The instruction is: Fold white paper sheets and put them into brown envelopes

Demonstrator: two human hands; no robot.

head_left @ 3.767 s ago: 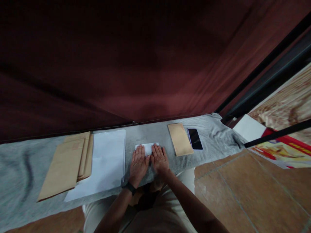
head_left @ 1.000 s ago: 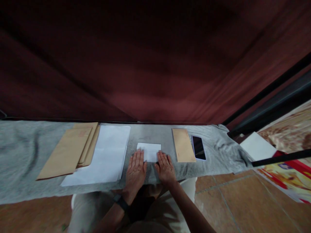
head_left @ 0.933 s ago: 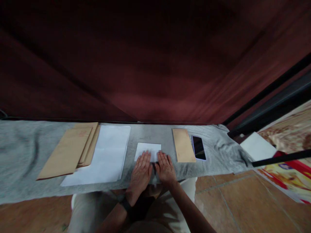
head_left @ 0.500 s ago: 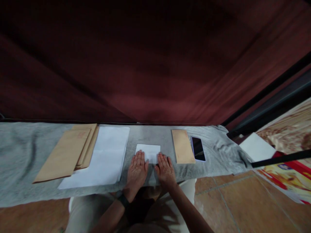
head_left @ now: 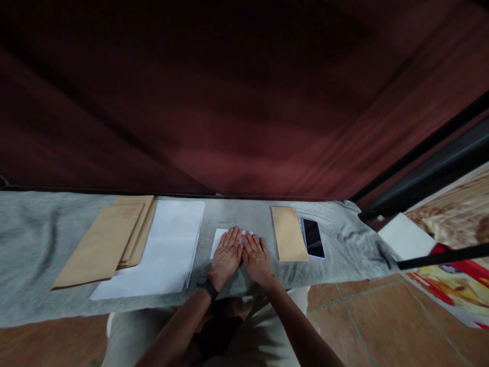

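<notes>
Left hand point(head_left: 225, 259) slid nearer right hand point(head_left: 257, 260); all fingers flat, unclenched on rectangular white paper point(head_left: 216, 242). Right of fingers: plush cloth point(head_left: 263, 220), then kraft envelope point(head_left: 289, 234).

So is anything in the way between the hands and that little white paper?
Nothing I can see. The left hand and right hand lie flat on the little white paper, covering much of it. One brown envelope and a phone are off to the right, big white sheets to the left.

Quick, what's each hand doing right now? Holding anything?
Left hand: open, laid flat over the small white paper, nothing grasped.
Right hand: open, flat, partly over the same paper, nothing grasped.
</notes>
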